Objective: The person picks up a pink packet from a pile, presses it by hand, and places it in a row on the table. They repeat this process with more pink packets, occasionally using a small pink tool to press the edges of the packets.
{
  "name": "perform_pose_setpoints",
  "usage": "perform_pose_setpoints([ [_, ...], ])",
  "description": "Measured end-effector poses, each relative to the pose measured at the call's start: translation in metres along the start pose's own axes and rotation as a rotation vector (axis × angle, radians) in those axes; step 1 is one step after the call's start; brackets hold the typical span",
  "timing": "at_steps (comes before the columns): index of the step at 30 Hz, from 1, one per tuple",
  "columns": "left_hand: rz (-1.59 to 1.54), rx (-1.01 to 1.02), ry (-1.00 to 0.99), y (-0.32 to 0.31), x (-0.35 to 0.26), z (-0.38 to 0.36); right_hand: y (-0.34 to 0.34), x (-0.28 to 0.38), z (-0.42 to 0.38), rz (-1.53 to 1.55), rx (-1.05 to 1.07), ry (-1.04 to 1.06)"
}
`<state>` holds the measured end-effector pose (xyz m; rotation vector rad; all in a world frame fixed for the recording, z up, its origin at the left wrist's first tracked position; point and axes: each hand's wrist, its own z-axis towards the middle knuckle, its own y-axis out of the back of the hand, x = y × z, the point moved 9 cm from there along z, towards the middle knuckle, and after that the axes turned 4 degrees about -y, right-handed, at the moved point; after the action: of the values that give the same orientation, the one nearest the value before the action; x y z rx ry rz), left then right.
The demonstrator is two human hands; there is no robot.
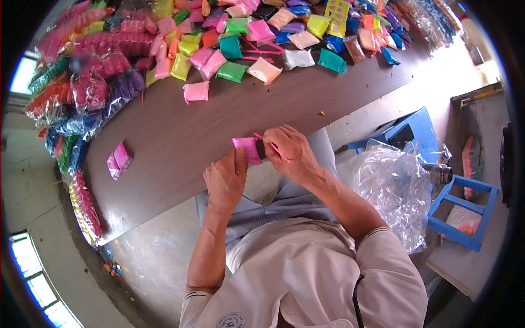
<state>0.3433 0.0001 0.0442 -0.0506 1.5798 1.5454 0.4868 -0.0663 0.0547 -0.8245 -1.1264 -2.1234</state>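
A small pink packet (249,150) is pinched between the thumb and fingers of my left hand (226,177), just past the table's near edge. My right hand (291,150) is closed around a thin pink stick (279,152), close to the right side of that packet. The stick slants down to the right, with its upper end near the packet's top corner. On the dark table (164,134), a pink and purple packet (118,161) lies to the left. Another pink packet (196,92) lies farther up.
Many coloured packets (232,71) spread along the table's far side, with a yellow tray (337,16) among them. Bundled packets (90,93) line the left edge. Clear plastic (391,188), a blue stool (418,131) and a blue frame (464,210) are at the right.
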Motion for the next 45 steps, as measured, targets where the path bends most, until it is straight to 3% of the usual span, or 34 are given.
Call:
perform_pose_setpoints([
  [7,0.013,-0.003,-0.039,0.002,-0.004,-0.001,0.015,0.012,-0.005,0.059,-0.115,-0.05],
  [14,-0.035,0.095,0.032,0.0,0.004,0.0,0.0,-0.005,-0.007,0.077,-0.032,-0.158],
  [20,-0.056,0.154,0.054,0.0,-0.003,-0.001,0.005,-0.001,-0.005,0.159,-0.077,-0.134],
  [28,-0.02,0.142,0.06,-0.001,0.001,0.001,0.002,0.008,0.004,-0.169,-0.078,0.037],
  [32,-0.027,0.111,0.025,0.0,0.0,0.001,0.004,0.007,0.004,-0.056,-0.094,0.019],
  [37,-0.047,0.078,0.015,0.001,-0.003,0.0,-0.003,0.009,-0.005,-0.249,-0.093,0.029],
  [45,-0.036,0.072,0.01,0.0,-0.002,-0.002,-0.002,0.012,-0.007,-0.218,-0.152,0.103],
])
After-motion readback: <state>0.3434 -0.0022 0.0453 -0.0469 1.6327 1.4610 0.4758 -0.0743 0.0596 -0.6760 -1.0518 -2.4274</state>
